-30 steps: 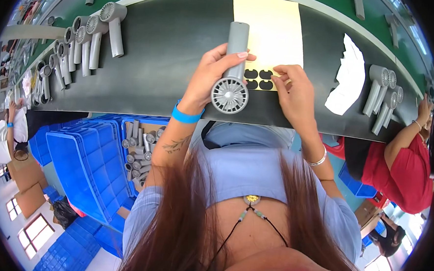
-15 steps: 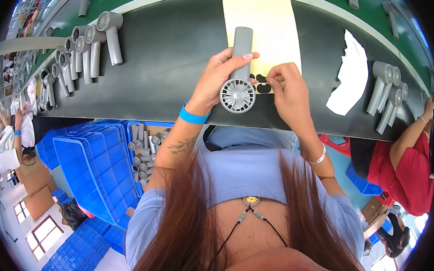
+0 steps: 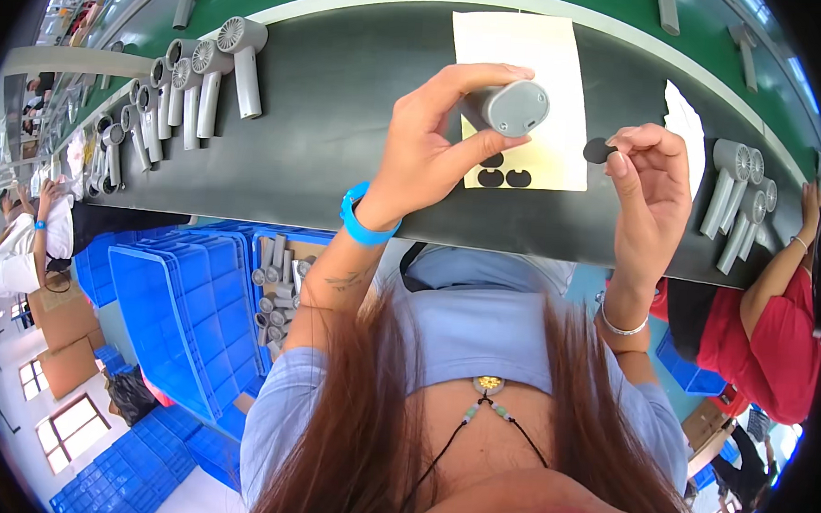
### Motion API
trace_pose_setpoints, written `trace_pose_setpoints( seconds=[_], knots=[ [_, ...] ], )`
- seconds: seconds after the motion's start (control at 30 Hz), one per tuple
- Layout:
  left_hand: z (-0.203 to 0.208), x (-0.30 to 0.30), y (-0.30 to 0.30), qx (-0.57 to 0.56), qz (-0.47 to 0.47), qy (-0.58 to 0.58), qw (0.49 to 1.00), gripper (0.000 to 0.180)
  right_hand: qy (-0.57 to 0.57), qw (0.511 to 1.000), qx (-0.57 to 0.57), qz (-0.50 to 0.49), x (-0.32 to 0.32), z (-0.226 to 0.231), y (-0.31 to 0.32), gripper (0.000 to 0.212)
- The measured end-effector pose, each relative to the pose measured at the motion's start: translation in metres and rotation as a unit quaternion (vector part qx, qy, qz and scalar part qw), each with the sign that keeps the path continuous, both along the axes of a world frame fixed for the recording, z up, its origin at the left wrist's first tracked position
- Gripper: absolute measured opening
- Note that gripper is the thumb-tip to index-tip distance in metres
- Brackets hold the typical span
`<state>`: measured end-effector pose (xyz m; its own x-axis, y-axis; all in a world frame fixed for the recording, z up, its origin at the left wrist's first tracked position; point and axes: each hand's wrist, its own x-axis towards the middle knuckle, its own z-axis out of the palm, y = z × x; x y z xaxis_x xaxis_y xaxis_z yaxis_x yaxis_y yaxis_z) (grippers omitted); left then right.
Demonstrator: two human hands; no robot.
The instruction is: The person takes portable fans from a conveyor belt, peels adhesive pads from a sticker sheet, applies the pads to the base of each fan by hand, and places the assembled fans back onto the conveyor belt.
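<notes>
My left hand [image 3: 430,141] grips a grey handheld fan [image 3: 518,108] above the dark work surface, its flat oval handle end facing up toward me. The fan's head is hidden behind the handle and my fingers. In my right hand [image 3: 651,181], a small black oval sticker [image 3: 599,151] is pinched between thumb and fingertips, apart from the fan. Beneath the fan lies a pale yellow sheet [image 3: 560,60], with several black stickers [image 3: 491,178] of the same kind at its near left corner.
Grey fans stand in a row [image 3: 202,69] at the left, with another group [image 3: 734,185] at the right. Crumpled white paper [image 3: 685,122] lies beyond my right hand. Blue crates [image 3: 181,300] are stacked below at the left. A person in red [image 3: 759,340] sits at the right.
My left hand has tipped the fan so its handle end faces me. My right hand has lifted a black sticker off the sheet and moved right.
</notes>
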<state>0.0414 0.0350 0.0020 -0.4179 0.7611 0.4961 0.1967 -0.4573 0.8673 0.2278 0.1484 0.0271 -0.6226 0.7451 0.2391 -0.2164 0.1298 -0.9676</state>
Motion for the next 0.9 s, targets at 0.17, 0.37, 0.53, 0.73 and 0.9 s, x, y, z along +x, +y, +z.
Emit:
trace_pose_setpoints(
  seconds=[0.17, 0.37, 0.53, 0.73, 0.9],
  knots=[
    [-0.002, 0.002, -0.005, -0.092, 0.146, 0.223, 0.959, 0.053, 0.057, 0.997, 0.033, 0.032, -0.006, 0.010, -0.010, 0.025],
    [0.002, 0.009, -0.017, -0.201, 0.175, 0.084, 0.960, 0.056, 0.078, 0.995, 0.016, 0.060, -0.019, 0.010, -0.017, 0.025],
    [0.000, 0.016, -0.024, -0.093, 0.076, -0.061, 0.991, 0.043, 0.075, 0.993, -0.029, 0.083, -0.026, 0.009, -0.023, 0.023],
    [-0.002, 0.022, -0.031, -0.045, 0.026, -0.051, 0.997, 0.031, 0.062, 0.992, -0.030, 0.102, -0.031, 0.014, -0.025, 0.022],
    [0.000, 0.027, -0.035, -0.057, 0.016, -0.056, 0.997, 0.031, 0.041, 0.993, -0.019, 0.109, -0.028, 0.016, -0.026, 0.023]
  ],
)
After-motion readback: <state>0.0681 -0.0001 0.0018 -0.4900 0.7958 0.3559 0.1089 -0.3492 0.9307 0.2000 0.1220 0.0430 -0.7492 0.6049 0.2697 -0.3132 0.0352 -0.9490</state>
